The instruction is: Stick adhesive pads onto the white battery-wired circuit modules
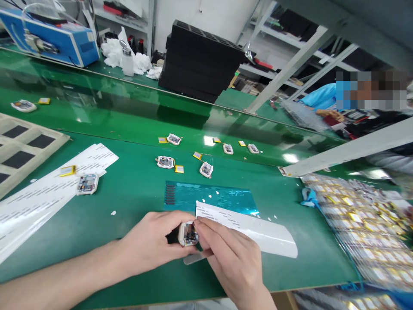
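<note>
A small white-framed device with an open circuit board (187, 234) is held up above the green bench. My left hand (158, 243) grips it between thumb and fingers from the left. Against its right edge are the pinched fingertips of my right hand (230, 254); a flat, rounded metallic tool (194, 258) juts out beneath that hand, its other end hidden by the fingers. Behind my right hand lies a white label sheet (264, 237), and beyond it a blue film strip (213, 196) with dark pieces at its left end.
Similar devices with yellow batteries lie farther back (165, 162) and at the left (87, 184), by long label sheets (29, 206). A divided tray (58, 140) is far left. Many battery units in plastic (364, 232) fill the right. A person in blue (322, 97) sits beyond a white post (348, 150).
</note>
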The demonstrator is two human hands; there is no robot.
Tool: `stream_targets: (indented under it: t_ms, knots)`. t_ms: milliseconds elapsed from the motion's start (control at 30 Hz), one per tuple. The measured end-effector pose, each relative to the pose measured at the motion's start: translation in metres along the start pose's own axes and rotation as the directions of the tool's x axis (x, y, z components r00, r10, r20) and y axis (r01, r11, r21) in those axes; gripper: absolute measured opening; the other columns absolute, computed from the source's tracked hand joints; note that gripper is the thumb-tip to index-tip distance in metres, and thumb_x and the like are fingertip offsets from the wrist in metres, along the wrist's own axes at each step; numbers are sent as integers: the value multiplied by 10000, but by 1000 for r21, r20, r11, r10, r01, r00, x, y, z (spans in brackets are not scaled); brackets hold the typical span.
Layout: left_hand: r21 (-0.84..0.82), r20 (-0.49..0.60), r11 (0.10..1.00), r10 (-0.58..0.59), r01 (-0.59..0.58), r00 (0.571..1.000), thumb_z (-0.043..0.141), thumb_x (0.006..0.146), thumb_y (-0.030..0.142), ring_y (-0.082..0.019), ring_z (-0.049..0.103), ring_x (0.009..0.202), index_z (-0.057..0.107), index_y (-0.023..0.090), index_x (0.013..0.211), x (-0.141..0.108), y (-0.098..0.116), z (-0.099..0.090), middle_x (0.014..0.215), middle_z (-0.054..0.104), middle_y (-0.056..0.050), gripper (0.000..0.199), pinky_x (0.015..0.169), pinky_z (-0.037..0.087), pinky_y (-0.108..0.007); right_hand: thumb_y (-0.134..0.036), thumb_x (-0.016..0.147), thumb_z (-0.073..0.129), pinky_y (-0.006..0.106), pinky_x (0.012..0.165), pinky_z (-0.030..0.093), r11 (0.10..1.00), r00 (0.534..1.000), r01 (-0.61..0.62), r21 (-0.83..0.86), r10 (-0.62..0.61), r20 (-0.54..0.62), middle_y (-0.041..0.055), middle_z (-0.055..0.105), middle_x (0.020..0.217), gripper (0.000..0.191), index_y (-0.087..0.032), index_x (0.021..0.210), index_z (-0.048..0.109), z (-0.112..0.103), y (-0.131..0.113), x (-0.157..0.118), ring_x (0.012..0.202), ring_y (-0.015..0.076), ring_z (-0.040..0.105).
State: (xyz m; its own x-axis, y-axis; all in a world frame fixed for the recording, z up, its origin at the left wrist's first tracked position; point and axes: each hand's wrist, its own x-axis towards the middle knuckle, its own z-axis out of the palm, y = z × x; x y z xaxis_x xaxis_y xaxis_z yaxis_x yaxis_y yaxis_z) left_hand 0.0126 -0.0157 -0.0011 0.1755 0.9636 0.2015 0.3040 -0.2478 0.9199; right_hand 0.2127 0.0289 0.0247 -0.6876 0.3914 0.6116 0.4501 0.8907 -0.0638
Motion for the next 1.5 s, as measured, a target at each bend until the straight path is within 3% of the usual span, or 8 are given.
stream_targets:
  t_ms: [200,367,633,700,800,933,1100,1500]
  knots:
    - [-121,-27,992,-48,45,998,824,776,191,-130,713,717,745,226,1073,2,2,1,884,800,34,309,697,569,-186,-39,958,550,249,707,666,992,999,-45,117,42,23,132,815,1044,291,-153,1125,759,-1,0,0,803,192,800]
    - [-214,-3,976,-32,30,999,841,757,226,-123,682,682,752,215,1072,1,3,0,858,790,23,328,646,556,-176,-96,951,617,230,635,647,836,940,-321,445,338,44,53,804,883,208,-224,990,775,-2,-3,2,735,168,770]
    - [-215,-9,977,-2,0,1000,869,736,235,-103,636,658,758,215,1058,0,3,1,835,773,29,341,617,523,-147,-97,912,662,198,513,505,797,907,-387,464,419,37,14,776,829,182,-247,949,758,-5,-8,-1,551,105,614]
    - [-222,-1,975,-10,10,1000,876,732,253,-107,635,653,758,204,1058,0,3,1,821,769,23,350,609,520,-151,-153,926,662,207,506,477,737,866,-468,488,493,86,15,758,790,135,-239,911,765,-5,-9,-2,539,107,580]
    - [-219,3,976,9,-8,1000,892,723,264,-112,643,663,760,194,1052,1,4,-1,830,774,15,361,609,513,-154,-350,968,637,228,498,435,540,727,-663,519,630,273,21,696,693,219,-210,857,763,-4,-7,-1,535,122,525]
    - [-201,-1,974,108,-106,994,921,702,283,-118,635,672,764,181,1044,2,2,-2,820,771,5,390,650,513,-171,-664,921,603,236,513,391,268,608,-780,566,541,582,3,560,587,544,-176,685,652,-2,-3,7,547,122,453]
    - [-190,20,975,123,-117,992,933,693,273,-117,607,648,768,167,1043,1,0,-1,779,747,5,401,620,486,-170,-783,811,665,236,477,266,77,561,-797,599,460,688,-81,311,481,639,-195,597,539,-1,-3,16,491,87,276]
    - [-242,11,970,35,-32,999,930,670,209,-98,598,657,781,197,1028,2,4,-2,807,763,31,388,622,479,-145,-773,803,681,242,447,220,13,526,-777,629,563,638,-80,294,483,657,-180,554,544,11,-15,12,475,69,197]
